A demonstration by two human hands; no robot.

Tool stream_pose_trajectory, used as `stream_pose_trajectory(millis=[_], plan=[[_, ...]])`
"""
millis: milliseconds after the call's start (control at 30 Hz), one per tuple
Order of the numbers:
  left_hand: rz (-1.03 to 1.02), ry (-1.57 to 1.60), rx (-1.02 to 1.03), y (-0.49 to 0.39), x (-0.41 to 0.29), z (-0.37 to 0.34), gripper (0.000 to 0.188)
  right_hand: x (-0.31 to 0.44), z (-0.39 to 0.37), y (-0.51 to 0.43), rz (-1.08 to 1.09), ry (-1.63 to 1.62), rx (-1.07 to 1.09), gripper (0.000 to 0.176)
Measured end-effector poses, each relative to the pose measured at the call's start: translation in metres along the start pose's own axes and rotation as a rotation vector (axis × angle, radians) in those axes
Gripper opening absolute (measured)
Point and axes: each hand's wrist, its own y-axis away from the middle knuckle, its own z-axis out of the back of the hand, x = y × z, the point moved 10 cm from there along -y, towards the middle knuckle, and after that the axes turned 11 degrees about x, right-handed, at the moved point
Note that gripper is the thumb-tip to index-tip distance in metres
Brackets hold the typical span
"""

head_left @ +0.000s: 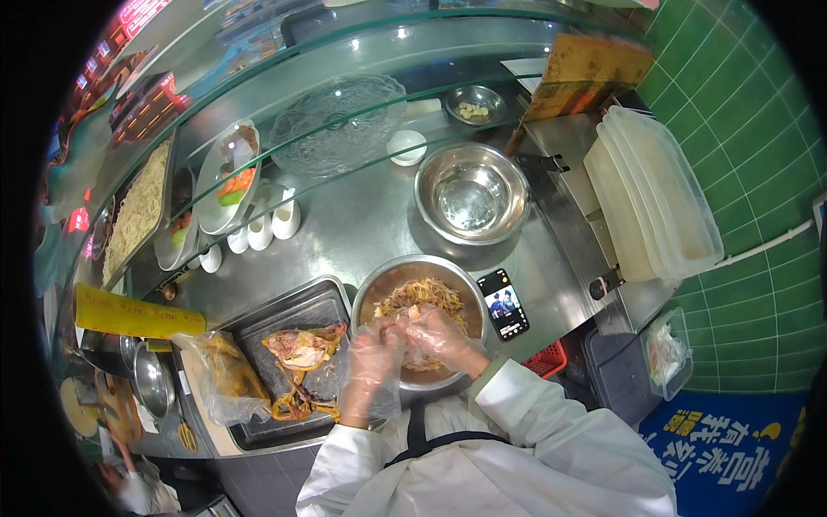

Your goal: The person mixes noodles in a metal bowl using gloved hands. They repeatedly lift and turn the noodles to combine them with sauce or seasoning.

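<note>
Both my hands wear clear plastic gloves and meet over a steel bowl (475, 284) of shredded chicken meat (446, 298). Between the fingertips of my left hand (378, 352) and my right hand (439, 333) is a small pale piece of meat. Left of the bowl lies a dark metal tray (255, 336), bearing a partly stripped chicken carcass (307, 346) and yellow-skinned bones and feet (297, 400). A plastic bag with a yellow-skinned chicken (226, 375) rests over the tray's left edge.
A smartphone (502, 304) with a lit screen lies right of the bowl. Beyond stand nested steel bowls (471, 194), a white cup (407, 147) and glass shelf edges. Stacked plastic containers (652, 194) are at right; a noodle tray (139, 207) is at left. A co-worker's arm shows lower left.
</note>
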Motion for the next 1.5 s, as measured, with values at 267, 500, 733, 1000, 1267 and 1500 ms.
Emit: stream_pose_trajectory(millis=[267,500,733,1000,1267,1500], plan=[[0.009,0.007,-0.014,-0.01,0.04,-0.009,0.021,-0.002,-0.008,-0.002,0.033,-0.068,0.009,0.013],[-0.002,0.407,-0.082,-0.007,0.045,-0.009,0.024,0.0,-0.014,-0.008,0.114,-0.128,0.024,0.021],[-0.061,0.454,-0.043,-0.001,0.025,-0.004,0.02,-0.006,-0.016,-0.014,0.14,-0.182,0.036,0.014],[-0.077,0.395,-0.027,-0.011,0.045,-0.007,0.019,-0.008,-0.011,-0.008,0.115,-0.256,0.035,0.013],[-0.13,0.314,-0.058,0.0,0.023,0.001,0.016,-0.012,-0.01,-0.006,0.092,-0.258,0.043,0.015],[-0.029,0.105,-0.078,0.003,0.016,0.004,0.013,-0.009,-0.01,-0.011,0.168,-0.089,0.045,0.013]])
